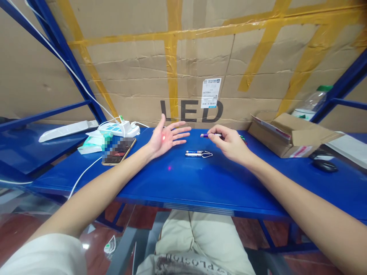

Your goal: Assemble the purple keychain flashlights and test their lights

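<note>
My left hand (166, 138) is held over the blue table (177, 187), palm showing and fingers spread, with nothing in it. A bright red dot lies on its palm. In my right hand (229, 142), thumb and fingers pinch a small purple laser pointer (204, 135), whose tip faces the left palm. Most of the pointer's body is hidden by the fingers. Between the hands, nearer to me, two slim penlights (192, 154), one blue and one silver, lie side by side with a carabiner clip (207, 154). Partly hidden behind my right hand are small coloured items (243, 139).
At left are a phone (119, 151), a tissue pack (94, 142) and a white power strip (123, 129) with cables. An open cardboard box (295, 134), a black mouse (325, 165) and a green-capped bottle (317, 100) are at right. A large taped carton (137, 76) stands behind.
</note>
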Demonstrator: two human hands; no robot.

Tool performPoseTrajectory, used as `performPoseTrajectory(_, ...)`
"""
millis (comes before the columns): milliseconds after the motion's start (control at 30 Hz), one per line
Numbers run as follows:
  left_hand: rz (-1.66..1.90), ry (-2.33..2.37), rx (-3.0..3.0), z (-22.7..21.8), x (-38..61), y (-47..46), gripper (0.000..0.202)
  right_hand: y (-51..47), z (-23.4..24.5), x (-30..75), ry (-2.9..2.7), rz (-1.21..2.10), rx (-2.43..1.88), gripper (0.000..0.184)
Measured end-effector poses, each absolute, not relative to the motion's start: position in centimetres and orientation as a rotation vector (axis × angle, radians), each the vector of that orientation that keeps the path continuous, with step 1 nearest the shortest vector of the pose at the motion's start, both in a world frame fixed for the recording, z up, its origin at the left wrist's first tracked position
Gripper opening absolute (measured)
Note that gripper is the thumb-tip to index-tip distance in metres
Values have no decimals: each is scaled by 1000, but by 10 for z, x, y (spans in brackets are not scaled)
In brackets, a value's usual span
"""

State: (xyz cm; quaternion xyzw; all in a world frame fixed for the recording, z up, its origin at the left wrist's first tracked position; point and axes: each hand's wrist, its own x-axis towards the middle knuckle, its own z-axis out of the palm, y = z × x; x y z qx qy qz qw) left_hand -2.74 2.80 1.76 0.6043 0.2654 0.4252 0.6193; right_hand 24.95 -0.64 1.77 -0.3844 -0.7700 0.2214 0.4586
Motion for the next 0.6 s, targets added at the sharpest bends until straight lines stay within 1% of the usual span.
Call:
performPoseTrajectory(167, 980, 588, 1392, 16, -28, 30, 99, -5, 17, 250, -1905, 532, -978, 32)
performPoseTrajectory(467, 979, 608, 1383, 18, -27, 28, 101, -6, 17, 250, -1889, 410, -994, 24)
performPoseTrajectory(600, 980, 587, 1418, 18, -26, 27, 99, -8, 19, 248, -1914, 452, -966, 25)
